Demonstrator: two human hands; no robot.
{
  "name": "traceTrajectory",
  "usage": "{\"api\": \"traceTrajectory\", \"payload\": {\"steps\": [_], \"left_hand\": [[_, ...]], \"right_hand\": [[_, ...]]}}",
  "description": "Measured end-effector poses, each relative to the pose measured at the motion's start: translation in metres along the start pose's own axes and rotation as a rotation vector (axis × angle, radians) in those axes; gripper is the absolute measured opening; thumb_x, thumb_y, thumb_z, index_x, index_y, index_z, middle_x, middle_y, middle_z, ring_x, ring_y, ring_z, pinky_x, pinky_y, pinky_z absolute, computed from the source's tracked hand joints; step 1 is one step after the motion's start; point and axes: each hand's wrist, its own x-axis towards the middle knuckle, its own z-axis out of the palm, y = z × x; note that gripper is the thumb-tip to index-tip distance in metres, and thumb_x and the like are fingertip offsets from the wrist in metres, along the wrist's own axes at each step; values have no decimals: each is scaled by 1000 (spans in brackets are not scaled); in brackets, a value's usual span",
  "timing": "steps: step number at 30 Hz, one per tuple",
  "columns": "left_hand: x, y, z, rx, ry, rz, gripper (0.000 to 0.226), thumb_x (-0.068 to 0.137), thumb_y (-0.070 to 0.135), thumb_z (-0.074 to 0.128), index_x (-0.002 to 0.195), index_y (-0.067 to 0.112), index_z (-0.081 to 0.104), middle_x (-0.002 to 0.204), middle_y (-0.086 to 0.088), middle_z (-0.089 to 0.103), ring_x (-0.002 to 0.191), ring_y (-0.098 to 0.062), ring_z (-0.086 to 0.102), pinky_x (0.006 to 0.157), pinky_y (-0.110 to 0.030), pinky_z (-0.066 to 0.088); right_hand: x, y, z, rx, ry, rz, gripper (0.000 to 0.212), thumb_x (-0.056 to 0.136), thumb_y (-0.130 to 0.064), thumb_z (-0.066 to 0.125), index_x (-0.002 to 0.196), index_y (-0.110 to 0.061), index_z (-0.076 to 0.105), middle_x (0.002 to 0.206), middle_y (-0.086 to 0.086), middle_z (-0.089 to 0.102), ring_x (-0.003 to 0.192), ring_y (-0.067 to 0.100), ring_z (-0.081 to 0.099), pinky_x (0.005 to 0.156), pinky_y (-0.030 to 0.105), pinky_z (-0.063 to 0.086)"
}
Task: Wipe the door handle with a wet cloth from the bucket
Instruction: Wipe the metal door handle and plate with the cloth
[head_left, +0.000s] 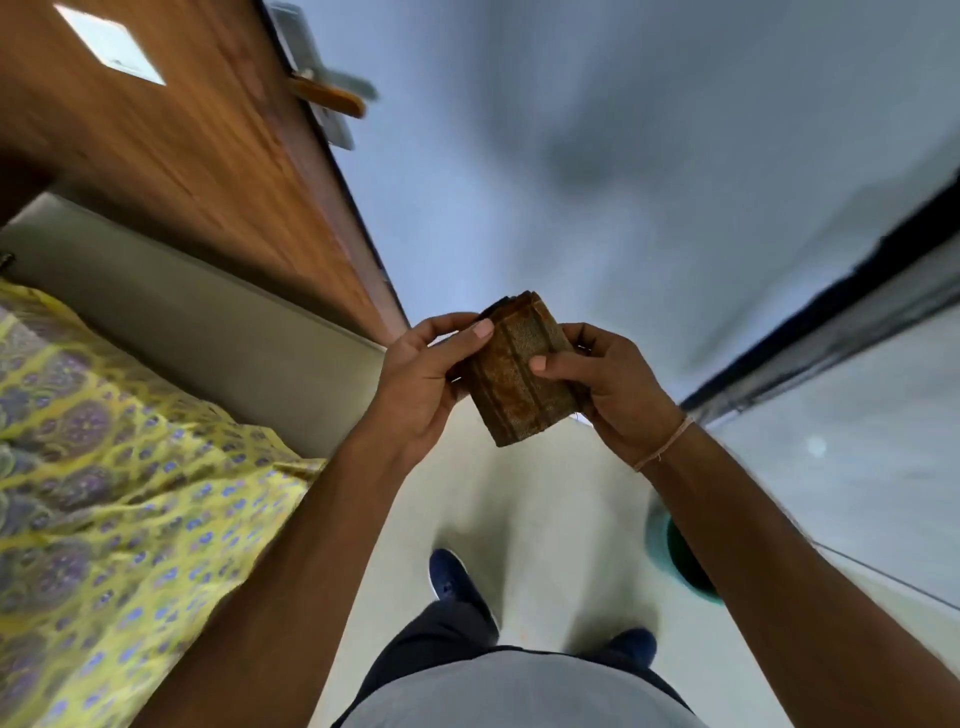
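Note:
A folded brown cloth (519, 369) sits between both hands at the centre of the head view. My left hand (421, 379) grips its left side with the thumb on top. My right hand (613, 384) holds its right side, a thin thread band on the wrist. The door handle (332, 91), a lever on a pale metal plate, sticks out from the edge of the brown wooden door (208, 156) at the upper left, well above and left of the cloth. A green bucket (685, 564) stands on the floor at the lower right, mostly hidden behind my right forearm.
A bed with a yellow and purple patterned sheet (104, 493) fills the left side, against a grey wall strip. Pale floor (545, 519) lies below, with my dark blue shoes on it. A white wall with a dark band (831, 322) runs along the right.

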Motion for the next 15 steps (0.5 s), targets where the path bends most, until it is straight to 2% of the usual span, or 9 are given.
{"api": "traceTrajectory", "payload": {"steps": [2, 5, 7, 10, 12, 14, 15], "left_hand": [[11, 23, -37, -48, 33, 7, 24, 84, 16, 92, 104, 13, 79, 101, -7, 84, 91, -17, 81, 76, -29, 67], [30, 64, -86, -78, 63, -3, 12, 87, 17, 87, 98, 13, 82, 97, -6, 84, 84, -15, 81, 72, -29, 67], [43, 88, -109, -57, 90, 11, 1, 96, 12, 82, 97, 13, 81, 87, -1, 83, 72, -10, 77, 64, -25, 64], [73, 128, -142, -3, 114, 69, 3, 96, 11, 82, 96, 13, 81, 78, 1, 76, 64, -7, 69, 56, -22, 57], [91, 150, -151, 43, 123, 100, 8, 90, 17, 87, 96, 14, 83, 84, -4, 74, 71, -12, 67, 58, -24, 54], [114, 173, -163, 79, 132, 135, 23, 80, 27, 91, 98, 15, 83, 96, -6, 79, 85, -16, 73, 64, -25, 58], [127, 186, -168, 88, 129, 145, 25, 78, 30, 91, 97, 16, 83, 97, -4, 80, 88, -14, 75, 64, -23, 60]], "right_hand": [[27, -4, 40, -47, -20, -19, 45, 70, -9, 81, 113, -3, 72, 112, 27, 77, 107, 51, 73, 93, 66, 58], [67, -17, 98, -102, -33, -62, 38, 67, -10, 80, 104, -7, 72, 100, 16, 78, 97, 42, 76, 83, 54, 63], [90, -27, 128, -133, -46, -80, 44, 67, -11, 80, 110, -2, 70, 110, 22, 77, 103, 42, 76, 87, 53, 65], [131, -47, 173, -175, -111, -92, 61, 72, -18, 83, 128, 0, 65, 123, 20, 76, 111, 40, 75, 96, 59, 61], [153, -60, 193, -218, -159, -117, 58, 79, -26, 84, 132, -10, 69, 123, 14, 77, 112, 37, 76, 95, 60, 62], [180, -72, 210, -269, -160, -142, 46, 87, -27, 84, 131, -17, 73, 120, 11, 79, 109, 37, 76, 81, 57, 63], [195, -79, 218, -285, -143, -161, 41, 91, -26, 83, 129, -17, 74, 117, 11, 79, 107, 37, 77, 73, 49, 65]]}}
